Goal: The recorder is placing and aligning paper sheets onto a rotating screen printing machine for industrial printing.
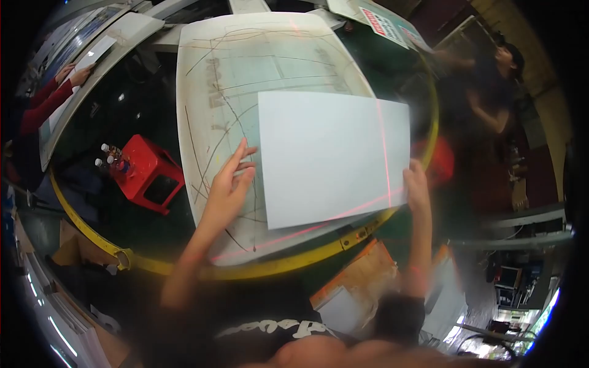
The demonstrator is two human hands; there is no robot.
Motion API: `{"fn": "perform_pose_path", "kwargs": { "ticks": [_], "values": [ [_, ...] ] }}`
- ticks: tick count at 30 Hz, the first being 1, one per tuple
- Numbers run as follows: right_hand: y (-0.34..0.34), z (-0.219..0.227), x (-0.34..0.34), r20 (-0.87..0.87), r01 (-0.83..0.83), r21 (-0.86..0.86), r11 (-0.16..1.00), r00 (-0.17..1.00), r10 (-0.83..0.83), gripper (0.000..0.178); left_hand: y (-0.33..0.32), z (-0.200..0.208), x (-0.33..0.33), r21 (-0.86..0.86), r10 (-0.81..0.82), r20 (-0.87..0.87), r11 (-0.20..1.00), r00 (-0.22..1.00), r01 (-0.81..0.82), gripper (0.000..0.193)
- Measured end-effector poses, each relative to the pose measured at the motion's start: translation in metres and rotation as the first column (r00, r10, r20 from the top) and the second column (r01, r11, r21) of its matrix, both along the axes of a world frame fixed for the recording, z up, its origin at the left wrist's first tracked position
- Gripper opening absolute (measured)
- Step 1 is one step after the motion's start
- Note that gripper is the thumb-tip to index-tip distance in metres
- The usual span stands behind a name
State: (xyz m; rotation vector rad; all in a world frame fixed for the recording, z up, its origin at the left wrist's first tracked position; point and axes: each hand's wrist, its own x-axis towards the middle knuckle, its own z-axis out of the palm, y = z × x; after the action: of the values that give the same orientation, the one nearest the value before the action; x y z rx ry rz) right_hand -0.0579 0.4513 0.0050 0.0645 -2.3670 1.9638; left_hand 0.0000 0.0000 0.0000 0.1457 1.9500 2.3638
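A large white rectangular sheet (331,156) lies tilted over the lower right part of a pale board (205,80) marked with dark curved lines. My right hand (416,184) is closed on the sheet's right edge, near the lower right corner. Just off the sheet's left edge is my left hand (234,175), its fingers stretched out and apart over the board, with nothing in it. Red laser lines cross the sheet and the board's near end.
A yellow curved rail (294,265) rings the board. At the left stands a red stool (150,172) with several bottles (110,156) on it. Another person's hands (72,75) rest at a far left board. A person (491,86) is at the right. Brown cardboard (362,276) lies below.
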Motion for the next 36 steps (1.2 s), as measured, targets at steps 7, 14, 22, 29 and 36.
{"fn": "perform_pose_path", "kwargs": {
  "ticks": [7,14,22,29,36],
  "values": [
    [-0.06,-0.025,-0.088,0.228,0.036,0.089,0.995,0.972,-0.055,0.026,-0.026,-0.006,0.029,-0.796,0.028,-0.33,0.529,0.944,-0.294,0.034],
    [-0.079,-0.036,-0.104,0.297,-0.079,0.115,0.99,0.954,0.041,0.028,-0.021,-0.015,0.034,-0.834,0.067,-0.3,0.466,0.952,-0.296,0.036],
    [-0.09,-0.032,-0.103,0.284,-0.079,0.143,0.987,0.958,0.035,0.031,-0.019,-0.017,0.036,-0.838,0.087,-0.299,0.453,0.95,-0.305,0.035],
    [-0.095,-0.03,-0.104,0.29,-0.095,0.153,0.984,0.956,0.048,0.031,-0.02,-0.015,0.037,-0.841,0.079,-0.291,0.455,0.954,-0.294,0.036],
    [-0.099,-0.029,-0.103,0.278,-0.062,0.155,0.986,0.96,0.017,0.03,-0.02,-0.016,0.037,-0.84,0.076,-0.297,0.454,0.952,-0.298,0.036]
  ]
}}
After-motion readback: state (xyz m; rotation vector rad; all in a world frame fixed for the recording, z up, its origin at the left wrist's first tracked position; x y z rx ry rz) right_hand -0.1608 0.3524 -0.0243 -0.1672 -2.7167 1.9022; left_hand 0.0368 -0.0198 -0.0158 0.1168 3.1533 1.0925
